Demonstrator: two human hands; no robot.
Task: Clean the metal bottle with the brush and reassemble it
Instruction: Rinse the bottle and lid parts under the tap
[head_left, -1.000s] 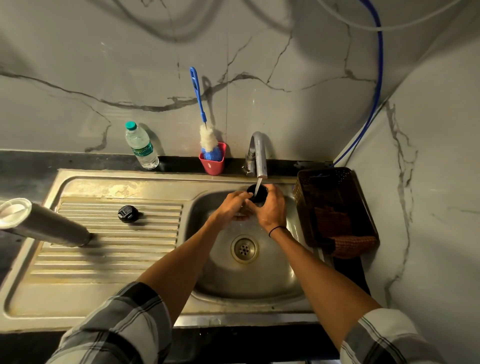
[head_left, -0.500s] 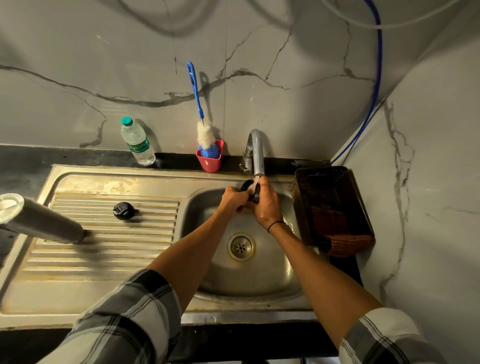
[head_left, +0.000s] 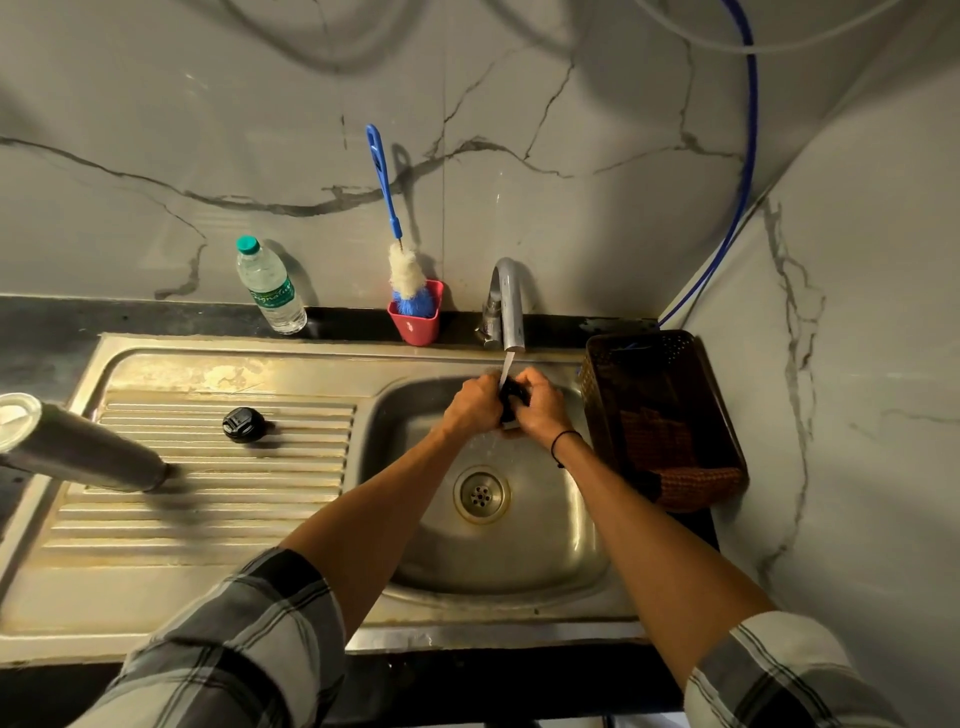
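Little has shifted since a moment ago: a small black part (head_left: 513, 399) is still gripped by both the left hand (head_left: 470, 408) and right hand (head_left: 537, 410) under the tap stream. All faces should be turned through the water. Farther off, the metal bottle (head_left: 78, 449) lies on the drainboard; the brush (head_left: 402, 260) stands in a red cup (head_left: 415, 325).

Grey plaid sleeves (head_left: 234, 639) rolled up; black wristband (head_left: 563, 439) on right.

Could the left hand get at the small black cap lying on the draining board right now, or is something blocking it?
Probably not at once: the left hand is busy gripping a black bottle part under the tap. The path to the black cap looks free; the metal bottle lies farther left.
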